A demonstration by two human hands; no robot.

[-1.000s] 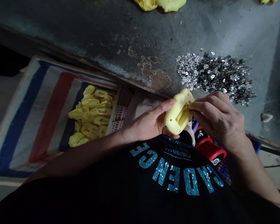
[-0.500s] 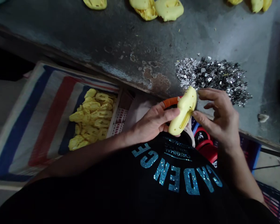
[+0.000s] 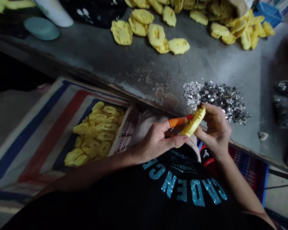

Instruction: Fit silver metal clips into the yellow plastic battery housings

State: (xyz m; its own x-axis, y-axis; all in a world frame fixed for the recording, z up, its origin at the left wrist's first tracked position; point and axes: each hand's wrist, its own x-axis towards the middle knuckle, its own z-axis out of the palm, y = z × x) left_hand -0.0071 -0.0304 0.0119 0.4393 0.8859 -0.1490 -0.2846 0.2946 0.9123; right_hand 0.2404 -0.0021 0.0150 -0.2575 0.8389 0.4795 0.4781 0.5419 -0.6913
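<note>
Facing one worn grey worktop (image 3: 103, 60), slanting across the upper frame, showing chipped patches and one brownish blotch. Seeing at the upper left one smooth teal oval (image 3: 41, 28) and one white rounded object (image 3: 56, 12), lying near each other, then one dark cloth (image 3: 93, 11) bearing a pale print. Finding below, at the left, one sheet (image 3: 62, 127) striped in blue, red and white, bearing a yellow heap (image 3: 96, 127) overlapping too much for counting. Spotting one pale lattice crate wall (image 3: 121, 137) just beside that heap. Counting six hollow-looking yellow shells (image 3: 156, 35) in a loose cluster at the upper middle, with one more lying just above. Wearing one black shirt (image 3: 134, 191), showing seven sparkling blue letters at the lower middle.

Holding one notched yellow piece (image 3: 194, 120) near the centre of the frame, gripping its lower end narrowly with the left hand (image 3: 150, 143), pressing the thumb flat, showing it tilted nearly edge-on with a ridged rim. Wearing one orange covering (image 3: 176, 122), red-ended, along the left forefinger. Curving the right hand (image 3: 214, 131) half open at the piece's right side, resting fingertips by its upper end; being unable to tell whether gripping.

Seeing behind it, right of centre, one glittering heap of small metal plates (image 3: 213, 95), lying too densely for counting. Noticing one yellow pile (image 3: 244, 27), also uncountable, and one blue plastic tray (image 3: 270, 14) at the upper right; then one whitish lump (image 3: 262, 135) and two clear bags (image 3: 286, 111), holding dark shiny bits, at the right edge.
</note>
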